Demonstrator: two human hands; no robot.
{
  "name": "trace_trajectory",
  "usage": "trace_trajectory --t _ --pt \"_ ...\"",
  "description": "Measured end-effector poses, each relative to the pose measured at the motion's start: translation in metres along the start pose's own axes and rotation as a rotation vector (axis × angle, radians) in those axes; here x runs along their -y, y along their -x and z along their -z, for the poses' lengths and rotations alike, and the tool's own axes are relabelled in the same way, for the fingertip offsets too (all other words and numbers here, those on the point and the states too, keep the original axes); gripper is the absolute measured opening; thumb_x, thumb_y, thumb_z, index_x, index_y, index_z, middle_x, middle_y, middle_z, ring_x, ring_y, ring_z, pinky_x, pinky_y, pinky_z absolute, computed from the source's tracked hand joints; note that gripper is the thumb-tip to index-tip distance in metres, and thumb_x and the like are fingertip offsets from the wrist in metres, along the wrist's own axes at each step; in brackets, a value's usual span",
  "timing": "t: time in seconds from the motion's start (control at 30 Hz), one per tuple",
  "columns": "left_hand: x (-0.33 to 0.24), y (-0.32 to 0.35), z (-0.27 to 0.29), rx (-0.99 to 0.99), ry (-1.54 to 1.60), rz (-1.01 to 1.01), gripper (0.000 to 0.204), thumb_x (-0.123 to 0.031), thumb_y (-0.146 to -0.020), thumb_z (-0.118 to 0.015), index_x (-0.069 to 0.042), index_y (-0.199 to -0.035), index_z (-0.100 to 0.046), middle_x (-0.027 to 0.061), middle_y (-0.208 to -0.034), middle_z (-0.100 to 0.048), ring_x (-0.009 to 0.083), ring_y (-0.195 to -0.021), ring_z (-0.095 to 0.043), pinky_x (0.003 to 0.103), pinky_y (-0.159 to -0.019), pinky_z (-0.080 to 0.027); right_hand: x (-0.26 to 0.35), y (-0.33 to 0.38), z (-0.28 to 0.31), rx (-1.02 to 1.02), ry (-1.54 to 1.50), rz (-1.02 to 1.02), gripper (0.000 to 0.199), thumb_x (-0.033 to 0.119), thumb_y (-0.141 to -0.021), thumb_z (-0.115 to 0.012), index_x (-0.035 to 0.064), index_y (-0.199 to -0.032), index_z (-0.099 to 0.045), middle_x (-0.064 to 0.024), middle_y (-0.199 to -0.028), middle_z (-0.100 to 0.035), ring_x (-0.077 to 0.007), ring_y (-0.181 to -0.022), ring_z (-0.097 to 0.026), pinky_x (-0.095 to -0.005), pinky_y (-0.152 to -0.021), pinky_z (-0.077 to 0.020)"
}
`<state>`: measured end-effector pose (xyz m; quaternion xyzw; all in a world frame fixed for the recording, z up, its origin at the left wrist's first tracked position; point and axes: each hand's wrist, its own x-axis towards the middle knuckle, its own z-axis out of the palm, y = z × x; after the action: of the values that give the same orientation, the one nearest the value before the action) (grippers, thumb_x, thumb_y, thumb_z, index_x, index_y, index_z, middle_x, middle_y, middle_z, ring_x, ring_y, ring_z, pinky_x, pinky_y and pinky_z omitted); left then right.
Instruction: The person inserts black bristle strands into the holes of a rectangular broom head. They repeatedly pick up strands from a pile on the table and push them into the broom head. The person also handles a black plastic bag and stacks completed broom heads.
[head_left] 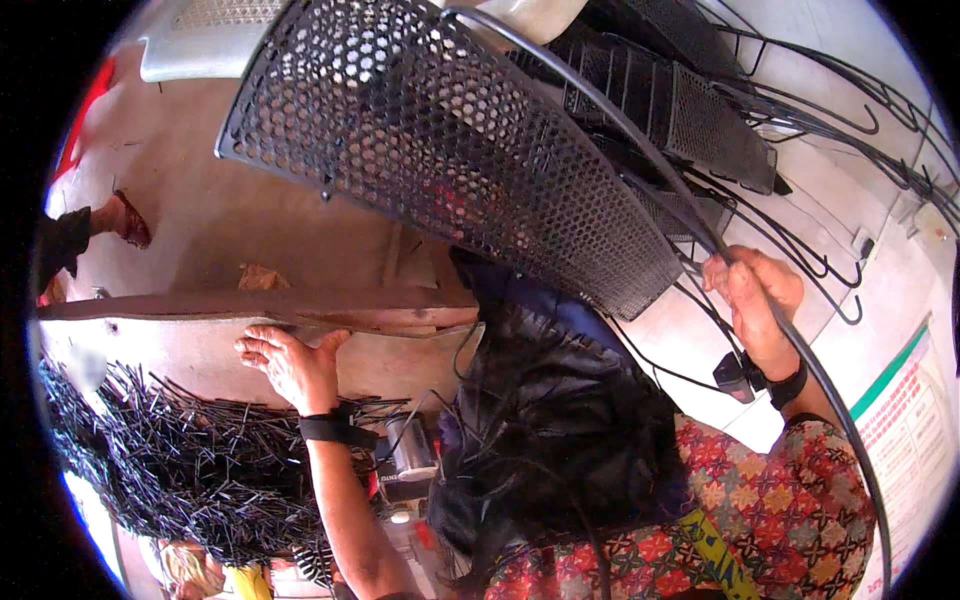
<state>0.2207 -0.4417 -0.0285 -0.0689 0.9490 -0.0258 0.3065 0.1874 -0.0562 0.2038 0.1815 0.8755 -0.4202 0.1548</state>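
My right hand is closed round a long, bent black rod at the right. The rod runs up to a large black panel with an open hexagonal weave, tilted across the upper middle of the view. I cannot tell how the two are joined. Over the pale worktop, close to its far edge, my left hand is spread with nothing in it. Beside that hand lies a big heap of short black strips. A black sheet or apron covers my lap.
More black woven pieces with hooked rods are stacked at the upper right. A pale plastic chair stands at the upper left. Another person's foot rests on the floor at far left. A metal can sits near my left forearm.
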Motion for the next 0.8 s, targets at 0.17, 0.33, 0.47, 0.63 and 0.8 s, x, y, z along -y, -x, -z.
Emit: trace_trajectory --t 0.17,0.33,0.47,0.63,0.8 --pt "-0.005 0.002 0.003 -0.014 -0.013 -0.008 0.123 -0.056 -0.050 -0.072 0.020 -0.126 -0.013 0.0429 -0.127 -0.019 0.0512 -0.123 -0.018 0.048 -0.105 -0.017 0.011 -0.017 -0.006 -0.026 -0.051 -0.089 0.030 0.024 -0.086 -0.054 -0.0057 -0.085 -0.061 -0.0051 -0.064 -0.058 -0.0074 -0.055 -0.048 -0.0193 -0.050 -0.0372" --pt "-0.011 0.000 0.013 0.041 -0.013 0.038 0.122 -0.053 -0.049 -0.074 0.021 -0.125 -0.015 0.0439 -0.126 -0.020 0.0522 -0.121 -0.022 0.048 -0.103 -0.021 0.037 -0.033 -0.018 -0.053 -0.177 -0.024 0.030 0.019 -0.088 -0.052 -0.0101 -0.087 -0.058 -0.0061 -0.064 -0.054 -0.0092 -0.057 -0.048 -0.0229 -0.055 -0.0401" --pt "-0.006 -0.002 0.018 0.098 -0.032 0.055 0.121 -0.053 -0.048 -0.075 0.021 -0.124 -0.016 0.0439 -0.126 -0.020 0.0514 -0.121 -0.023 0.048 -0.103 -0.021 0.054 -0.037 -0.031 -0.009 -0.134 0.071 0.029 0.017 -0.088 -0.051 -0.0106 -0.089 -0.057 -0.0063 -0.063 -0.053 -0.0102 -0.058 -0.048 -0.0246 -0.056 -0.0416" --pt "-0.011 -0.003 0.019 0.087 0.029 0.052 0.120 -0.050 -0.048 -0.076 0.020 -0.125 -0.016 0.0436 -0.127 -0.018 0.0511 -0.122 -0.022 0.047 -0.104 -0.019 0.052 -0.048 -0.034 -0.002 -0.054 0.141 0.028 0.018 -0.087 -0.051 -0.0090 -0.090 -0.058 -0.0062 -0.065 -0.055 -0.0097 -0.057 -0.049 -0.0227 -0.054 -0.0403" --pt "-0.013 -0.004 0.022 0.102 0.090 0.108 0.118 -0.046 -0.050 -0.077 0.019 -0.126 -0.015 0.0432 -0.128 -0.017 0.0511 -0.123 -0.020 0.047 -0.105 -0.017 0.049 -0.055 -0.044 0.013 0.138 0.200 0.026 0.021 -0.086 -0.054 -0.0031 -0.085 -0.063 -0.0037 -0.064 -0.057 -0.0079 -0.057 -0.051 -0.0209 -0.051 -0.0392"
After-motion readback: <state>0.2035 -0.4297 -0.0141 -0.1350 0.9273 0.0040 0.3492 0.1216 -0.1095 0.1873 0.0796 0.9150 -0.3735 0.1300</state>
